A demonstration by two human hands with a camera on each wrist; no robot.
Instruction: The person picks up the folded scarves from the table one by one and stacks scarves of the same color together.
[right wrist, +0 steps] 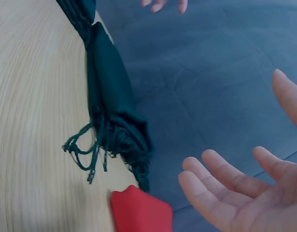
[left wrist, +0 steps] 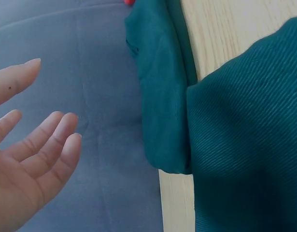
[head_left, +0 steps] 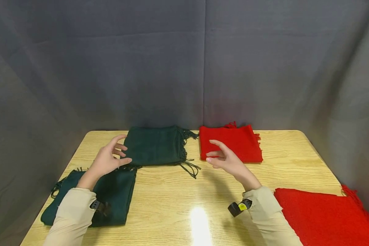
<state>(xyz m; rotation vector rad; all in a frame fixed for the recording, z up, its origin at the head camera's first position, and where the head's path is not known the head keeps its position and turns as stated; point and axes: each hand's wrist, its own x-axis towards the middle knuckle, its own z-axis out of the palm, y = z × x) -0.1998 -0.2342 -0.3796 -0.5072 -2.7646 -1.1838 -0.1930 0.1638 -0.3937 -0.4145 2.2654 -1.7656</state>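
Two dark green fringed scarves lie folded on the left of the table: the far green scarf (head_left: 155,145) at the back, the near green scarf (head_left: 117,198) in front of it. Toward the right are a folded red scarf (head_left: 233,143) at the back and a larger red scarf (head_left: 323,215) near the front corner. My left hand (head_left: 107,157) hovers above the green pair, fingers spread and loosely bent, holding nothing. Facing it, my right hand (head_left: 229,160) hangs in front of the far red scarf, also with nothing in its relaxed fingers.
The wooden table (head_left: 169,198) has rounded back corners. A grey curtain (head_left: 160,68) hangs behind it and along both sides. Black wrist cameras are strapped over the beige sleeves (head_left: 70,215). Fringe from the far green scarf trails over the tabletop.
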